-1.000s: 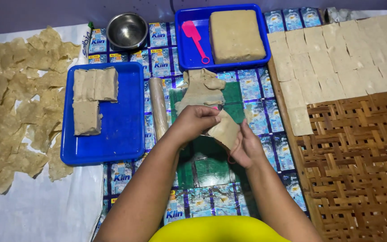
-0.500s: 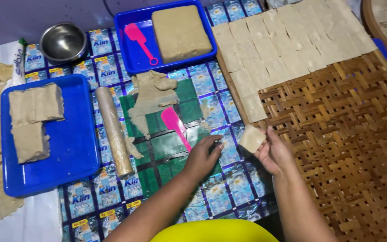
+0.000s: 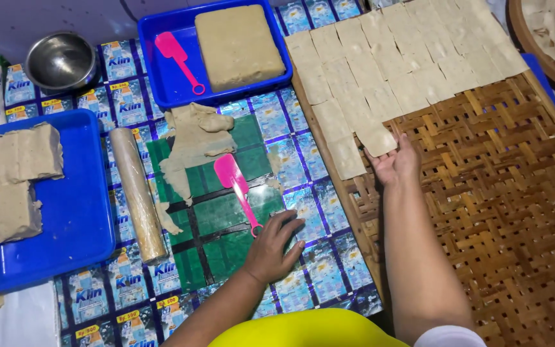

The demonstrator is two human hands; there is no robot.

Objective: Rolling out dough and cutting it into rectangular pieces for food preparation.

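Observation:
My right hand [image 3: 396,164] reaches onto the woven bamboo tray [image 3: 483,193], its fingertips on a pale dough square [image 3: 379,138] at the lower end of the rows of laid-out dough squares [image 3: 387,58]. My left hand [image 3: 274,247] rests flat with fingers spread on the printed plastic mat, its fingertips right by the handle end of a pink scraper [image 3: 236,186]. The scraper lies on the green work patch [image 3: 226,238]. Beside it lies a ragged sheet of rolled dough [image 3: 194,141].
A rolling pin [image 3: 137,193] lies left of the green patch. A blue tray [image 3: 155,83] at the top holds a dough block [image 3: 239,45] and a second pink scraper [image 3: 178,58]. Another blue tray [image 3: 78,225] holds dough slabs [image 3: 17,173]. Steel bowl [image 3: 61,61] top left; round basket [image 3: 547,32] top right.
My right hand has carried the dough square from above the mat up onto the bamboo tray, beside the rows. My left hand has dropped flat onto the mat by the scraper.

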